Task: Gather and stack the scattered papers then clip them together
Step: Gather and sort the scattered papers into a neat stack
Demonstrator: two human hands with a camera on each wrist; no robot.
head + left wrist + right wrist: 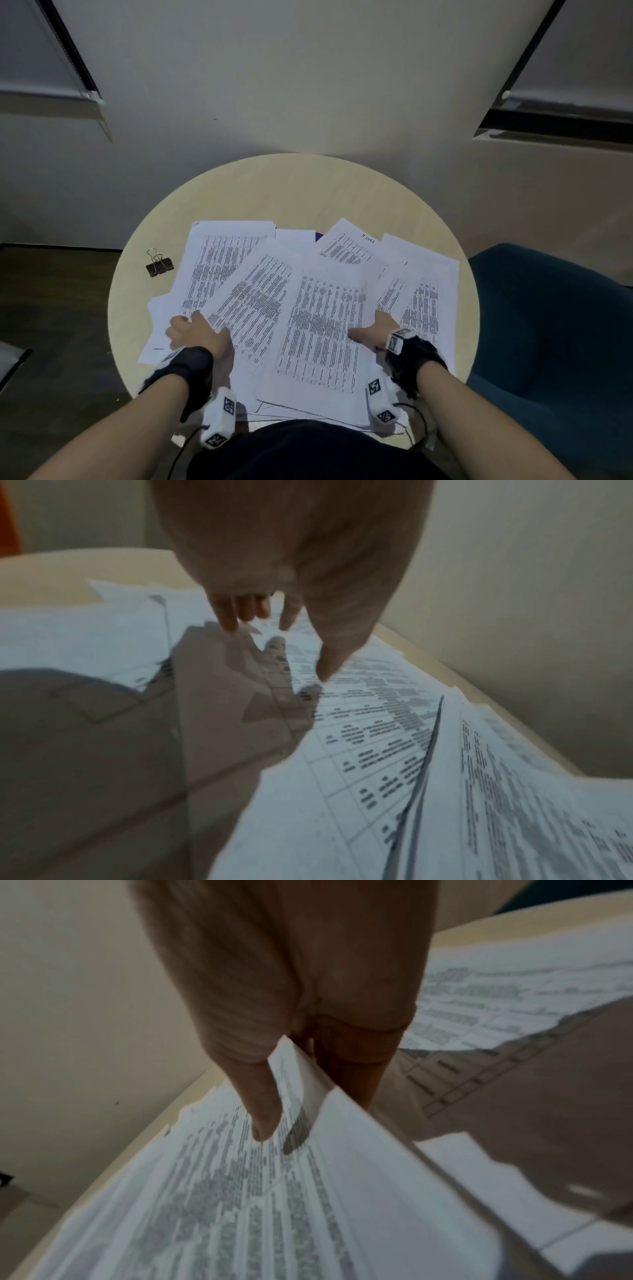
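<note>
Several printed sheets of paper (322, 308) lie fanned and overlapping across the round pale table (308, 188). A black binder clip (159, 265) sits on bare tabletop left of them. My left hand (195, 334) is on the left part of the spread; in the left wrist view its fingers (232, 620) point down, straight, at the papers (394, 737), with the thumb tip touching a sheet. My right hand (371, 334) pinches the right edge of the middle sheet (240, 1191), thumb (263, 1118) on top and fingers underneath, and that edge is lifted.
A dark blue chair (548, 325) stands close to the table's right side. A plain wall rises behind the table, and dark floor shows to the left. My dark-clothed lap (308, 445) is against the near table edge, where some sheets overhang.
</note>
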